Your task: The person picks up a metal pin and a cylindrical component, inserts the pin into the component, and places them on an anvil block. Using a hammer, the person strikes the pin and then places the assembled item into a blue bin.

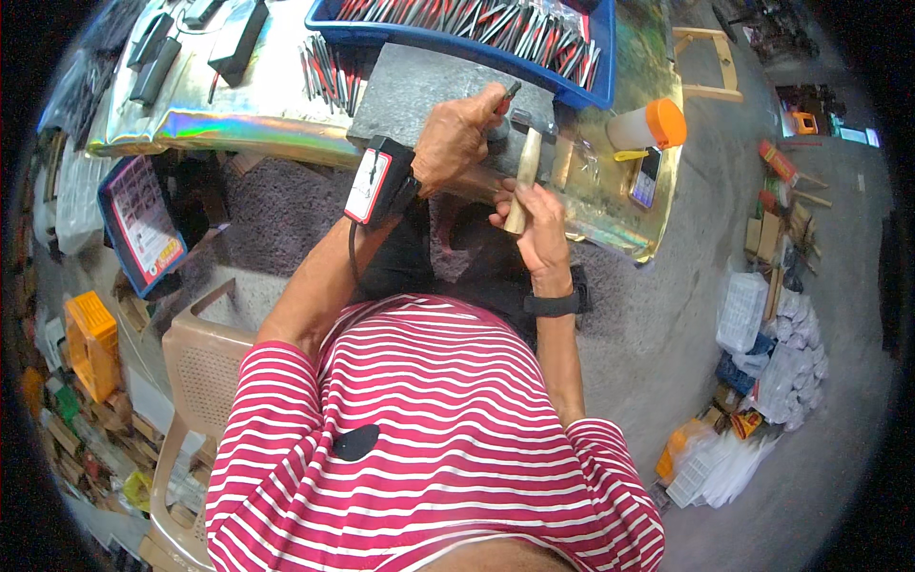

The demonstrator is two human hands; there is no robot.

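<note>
My right hand (pixel 541 219) is closed around the pale wooden handle of a hammer (pixel 525 181). The hammer's dark head lies at the near right edge of a flat grey slab (pixel 410 86). Over that slab my left hand (pixel 456 138) is closed on a slim red-and-dark piece (pixel 507 98), whose far end sticks out past the fingers; its exact kind cannot be made out. To the left of the slab lies a bunch of slim red, black and silver pieces (pixel 329 76). Many similar ones fill a blue tray (pixel 419 35) behind it.
On the shiny, film-covered table (pixel 257 129), a clear jar with an orange lid (pixel 665 122) lies at right beside a phone-like card (pixel 645 179). Black boxes (pixel 238 40) stand at far left. A beige plastic chair (pixel 205 357) is at my left; plastic bags (pixel 791 357) lie on the floor right.
</note>
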